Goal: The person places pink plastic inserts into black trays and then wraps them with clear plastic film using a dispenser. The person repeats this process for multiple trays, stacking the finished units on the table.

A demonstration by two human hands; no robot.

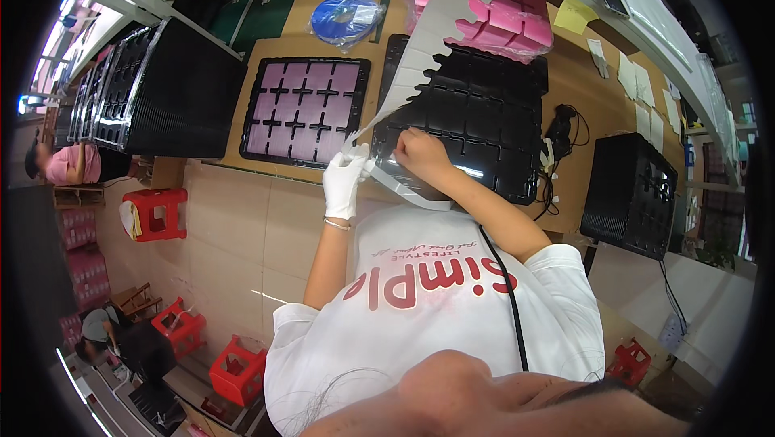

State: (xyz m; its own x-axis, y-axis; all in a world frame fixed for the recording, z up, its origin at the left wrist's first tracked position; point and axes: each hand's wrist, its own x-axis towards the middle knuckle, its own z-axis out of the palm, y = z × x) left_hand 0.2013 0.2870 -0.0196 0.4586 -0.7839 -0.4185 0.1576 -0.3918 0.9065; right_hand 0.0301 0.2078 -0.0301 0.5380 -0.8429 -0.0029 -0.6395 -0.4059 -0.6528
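My left hand (345, 181), in a white glove, is closed with fingertips pinched on a thin pale strip (373, 123). Above it, the strip meets a broad pale sheet with a jagged edge (420, 61). A translucent band (408, 189) runs from beside this hand along the near edge of a black compartment tray (492, 126). Over that tray's left part, my bare right hand (421, 156) is curled into a fist; whatever its fingers hold is hidden. To the left lies another black tray (249, 132), its compartments filled with flat pink pieces (303, 106).
A blue roll in clear wrap (347, 19) and wrapped pink blocks (513, 21) lie at the back. Stacks of black trays stand left (190, 90) and right (630, 195). Black cables (563, 126) lie right of the tray. Red stools (160, 215) stand on the floor; two other people are farther left.
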